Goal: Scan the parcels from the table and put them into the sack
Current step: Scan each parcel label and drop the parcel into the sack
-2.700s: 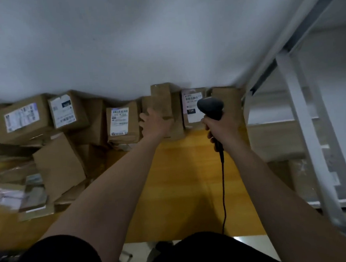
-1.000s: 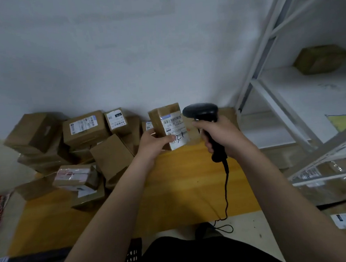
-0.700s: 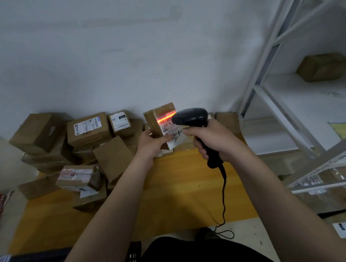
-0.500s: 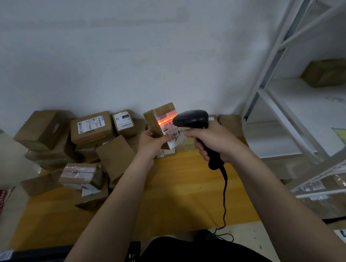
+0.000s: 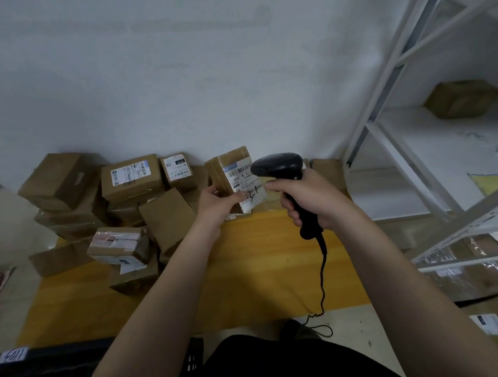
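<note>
My left hand (image 5: 218,203) holds a small brown parcel (image 5: 232,177) upright above the far edge of the wooden table (image 5: 255,263), its white barcode label facing me. My right hand (image 5: 308,197) grips a black corded barcode scanner (image 5: 278,166) whose head points at the label from the right and covers part of it. No red scan line shows on the label. A heap of brown cardboard parcels (image 5: 130,181) lies against the wall at the table's back left. No sack is visible.
A white metal shelf rack (image 5: 409,155) stands at the right, with a brown box (image 5: 462,102) on a shelf and wrapped parcels (image 5: 465,268) below. A black plastic crate (image 5: 34,376) sits at the bottom left. The scanner's cable (image 5: 322,286) hangs over the table's near edge.
My left hand picked the parcel from the row by the wall and raised it. The scanner's red line lit the label, and now it is off. Both hands stay nearly still.
</note>
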